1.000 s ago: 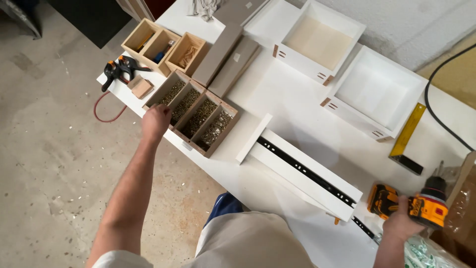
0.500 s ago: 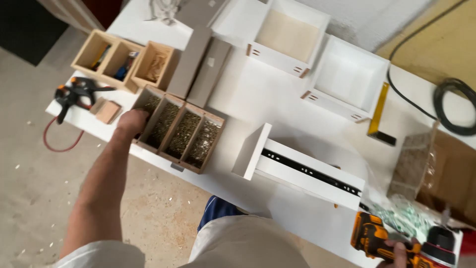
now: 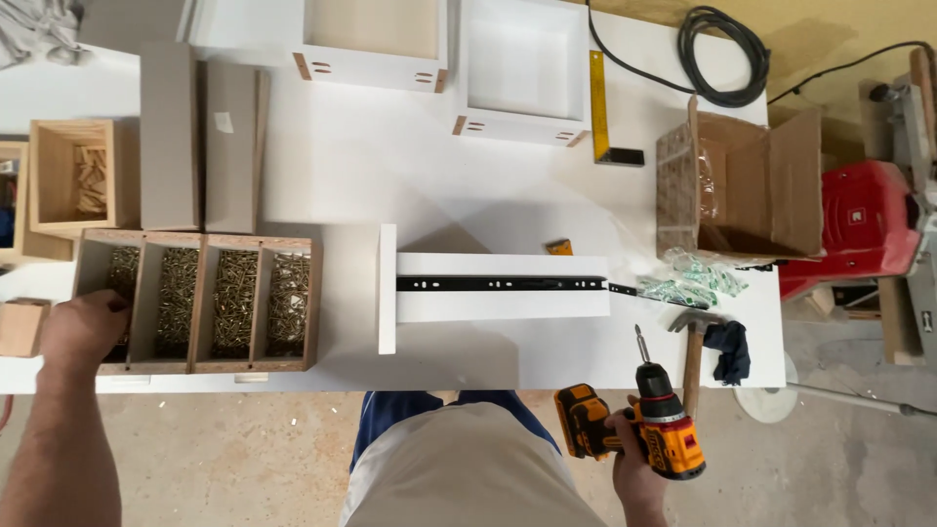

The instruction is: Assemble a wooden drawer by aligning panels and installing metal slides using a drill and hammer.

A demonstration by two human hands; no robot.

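My left hand [image 3: 83, 327] reaches into the leftmost compartment of a wooden tray [image 3: 197, 301] whose several compartments hold screws; its fingers curl over the screws. My right hand [image 3: 630, 459] grips an orange and black cordless drill [image 3: 649, 425] below the table's near edge, bit pointing up toward the table. Between them, a white drawer side panel [image 3: 498, 288] stands on the white table [image 3: 390, 176] with a black drawer slide [image 3: 503, 284] along it.
Two white drawer boxes [image 3: 376, 44] [image 3: 522, 73] sit at the far edge, grey boards [image 3: 200, 137] at the left. A hammer [image 3: 693, 346], bags of fittings [image 3: 698, 278], an open cardboard box [image 3: 747, 185], a yellow square [image 3: 597, 102] and a black cable [image 3: 722, 49] lie at right.
The view has swung so the table now lies square across it. My left hand has gone into the screw tray's leftmost compartment. The drill has moved left, toward my body.
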